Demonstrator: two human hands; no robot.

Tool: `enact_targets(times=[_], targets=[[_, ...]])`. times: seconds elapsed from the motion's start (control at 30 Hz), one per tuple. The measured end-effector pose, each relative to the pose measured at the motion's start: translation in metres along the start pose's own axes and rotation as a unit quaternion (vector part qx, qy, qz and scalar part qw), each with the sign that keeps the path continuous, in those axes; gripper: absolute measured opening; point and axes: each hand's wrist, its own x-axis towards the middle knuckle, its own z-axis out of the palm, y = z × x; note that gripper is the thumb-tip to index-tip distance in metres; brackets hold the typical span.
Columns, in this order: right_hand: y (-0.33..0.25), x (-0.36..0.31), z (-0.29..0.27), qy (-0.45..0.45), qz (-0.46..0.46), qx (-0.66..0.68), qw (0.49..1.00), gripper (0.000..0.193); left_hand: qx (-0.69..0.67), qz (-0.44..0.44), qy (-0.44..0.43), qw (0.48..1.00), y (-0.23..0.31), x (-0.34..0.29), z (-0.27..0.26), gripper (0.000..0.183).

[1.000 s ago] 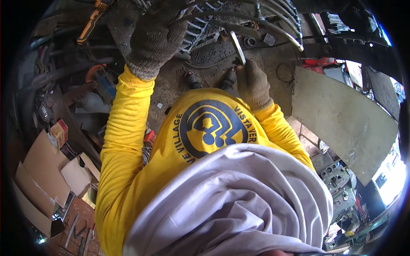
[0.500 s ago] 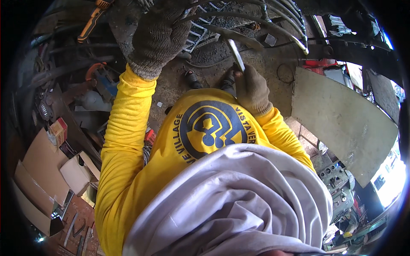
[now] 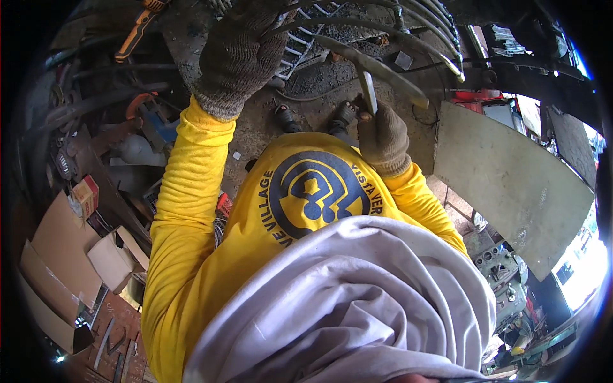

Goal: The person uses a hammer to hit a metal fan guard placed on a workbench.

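My right hand (image 3: 385,138), in a brown knit glove, is closed round the pale flat handle of a chipping hammer (image 3: 377,70). Its long, narrow, dark head lies crosswise, pointed toward the lower right, just below a metal frame of curved bars (image 3: 421,43). From this angle I cannot tell whether the head touches the bars. My left hand (image 3: 239,60), gloved alike, is raised at the upper left. It is closed on a curved bar at the frame's left end, its fingertips partly hidden.
An orange-and-black power tool (image 3: 137,35) lies at the upper left. Open cardboard boxes (image 3: 60,249) stand at the lower left. A large flat board (image 3: 511,182) leans on the right, with a grey-green machine (image 3: 504,274) below it. A thin cable (image 3: 313,99) crosses the floor near my feet.
The chipping hammer's head has swung down and to the right, away from the bars. My right hand has shifted slightly right and down; my left has hardly moved.
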Motion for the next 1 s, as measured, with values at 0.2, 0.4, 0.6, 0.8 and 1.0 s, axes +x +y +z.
enact_targets(times=[0.2, 0.4, 0.6, 0.8, 1.0], targets=[[0.021, -0.005, 0.001, 0.007, -0.155, -0.105, 0.982, 0.026, 0.005, 0.045, 0.067, 0.997, 0.003, 0.006, 0.005, 0.042], [0.031, 0.006, 0.01, -0.085, -0.024, -0.141, 0.986, 0.018, -0.016, 0.05, 0.05, 0.997, 0.013, 0.013, -0.002, 0.042], [0.017, 0.002, 0.005, -0.02, -0.074, -0.071, 0.995, 0.021, -0.052, -0.008, 0.048, 0.997, 0.005, 0.006, 0.005, 0.042], [0.011, 0.007, 0.004, -0.096, 0.013, -0.115, 0.989, 0.019, -0.022, 0.027, 0.024, 0.999, 0.012, 0.013, -0.001, 0.042], [0.004, 0.004, 0.001, -0.06, -0.011, -0.129, 0.99, 0.022, 0.006, 0.039, 0.05, 0.998, 0.005, 0.009, 0.007, 0.044]])
